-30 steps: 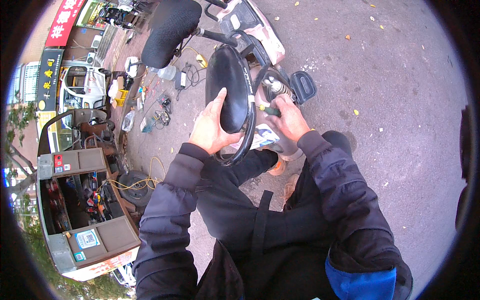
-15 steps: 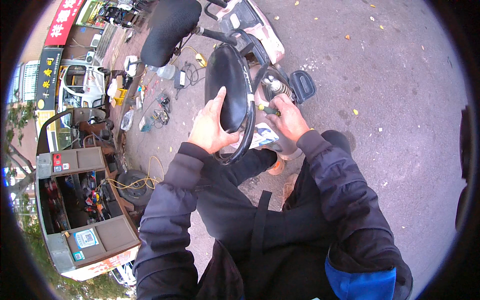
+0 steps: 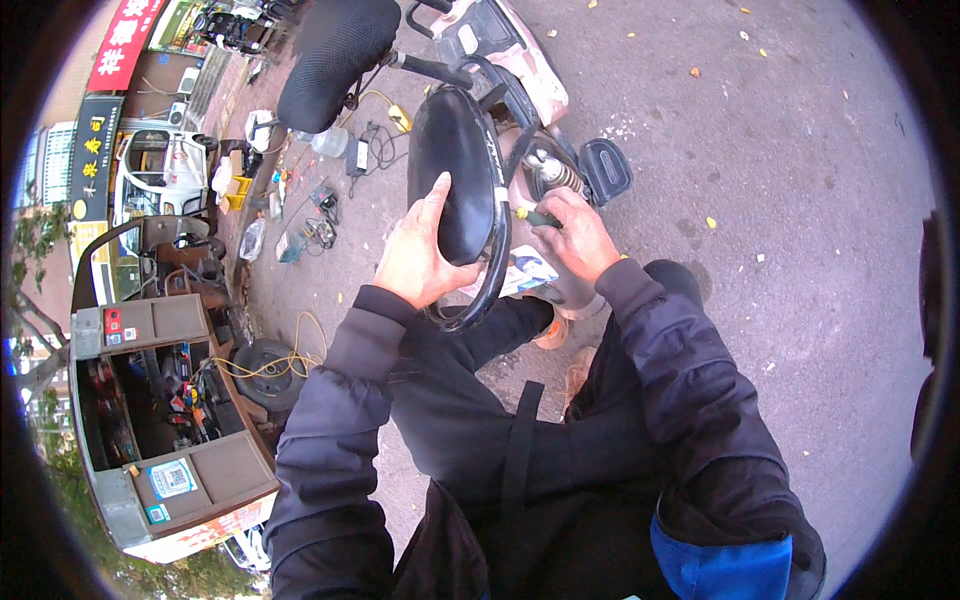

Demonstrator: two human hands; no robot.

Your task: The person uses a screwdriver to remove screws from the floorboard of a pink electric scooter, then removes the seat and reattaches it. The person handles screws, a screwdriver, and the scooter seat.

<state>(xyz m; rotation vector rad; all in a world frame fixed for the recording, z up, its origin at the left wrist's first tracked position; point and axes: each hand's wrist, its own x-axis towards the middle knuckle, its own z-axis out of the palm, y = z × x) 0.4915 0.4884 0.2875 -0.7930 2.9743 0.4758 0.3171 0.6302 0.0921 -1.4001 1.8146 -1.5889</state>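
A black scooter seat (image 3: 465,165) with a curved black rail (image 3: 500,235) stands tilted up in front of me. My left hand (image 3: 425,245) holds its near side, thumb by the rail and index finger stretched along the padding; the other fingers are partly hidden. To the right, my right hand (image 3: 580,235) is closed round a screwdriver (image 3: 541,218) with a green and yellow handle, whose end points toward the rail. Its shaft cannot be made out. Just beyond that hand is a coil spring shock absorber (image 3: 557,172) in the scooter's pale body.
A mesh-covered front saddle (image 3: 340,60) and a black footrest (image 3: 606,170) flank the seat. Cables and a charger-like box (image 3: 358,157) lie on the ground at left. An open tool cart (image 3: 165,400) with a yellow hose (image 3: 265,368) stands farther left.
Both hands stay in almost the same places on the seat and the screwdriver. Only a very slight shift of the view shows.
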